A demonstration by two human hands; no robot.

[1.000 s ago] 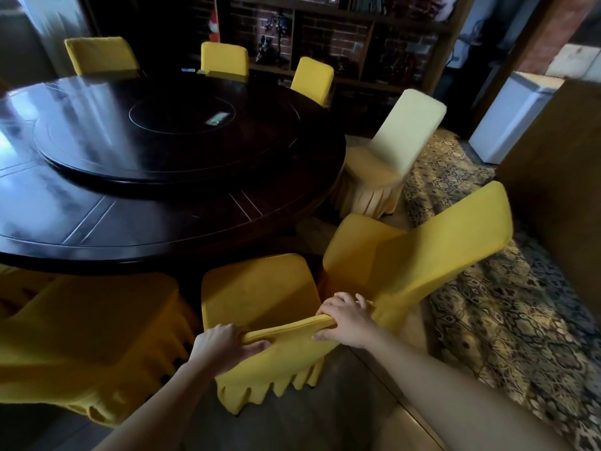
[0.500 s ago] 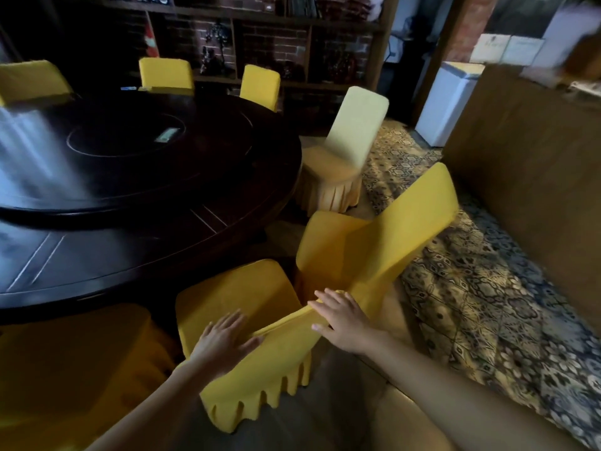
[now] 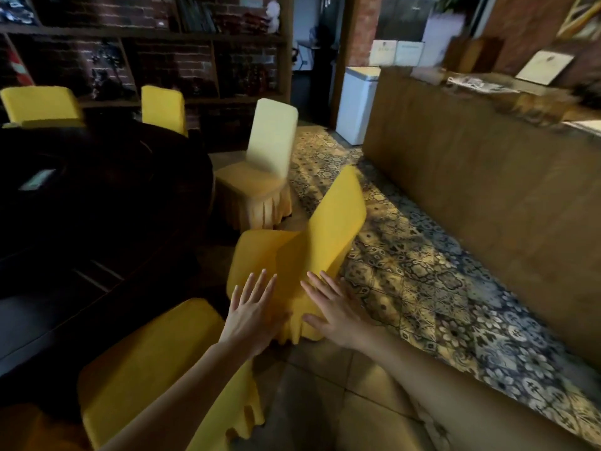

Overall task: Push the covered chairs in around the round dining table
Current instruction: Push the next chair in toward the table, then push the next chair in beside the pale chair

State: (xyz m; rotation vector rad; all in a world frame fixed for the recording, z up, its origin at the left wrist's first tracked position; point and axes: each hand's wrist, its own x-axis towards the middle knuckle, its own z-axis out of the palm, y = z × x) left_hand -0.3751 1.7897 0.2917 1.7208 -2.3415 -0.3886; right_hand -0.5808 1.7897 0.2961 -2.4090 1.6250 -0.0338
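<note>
The dark round dining table [image 3: 107,203] fills the left. A yellow-covered chair [image 3: 153,362] stands below my arms at the table's near edge. Ahead, a second yellow-covered chair [image 3: 328,229] stands turned at an angle, its back toward the patterned floor. My left hand [image 3: 250,312] and my right hand [image 3: 335,309] hover open with fingers spread over that chair's near seat edge; whether they touch the cover is unclear. A pale-covered chair [image 3: 263,170] stands further along, out from the table. Two more yellow chairs [image 3: 42,105] [image 3: 164,107] stand at the far side.
A long wooden counter [image 3: 487,177] runs along the right, leaving a patterned-tile aisle [image 3: 416,275] between it and the chairs. A white cabinet [image 3: 356,105] stands at the aisle's far end. Dark shelves [image 3: 162,43] line the brick wall behind the table.
Both hands let go of the near chair's back and moved forward over the angled chair with fingers spread. My view swung right, away from the table toward the aisle and counter.
</note>
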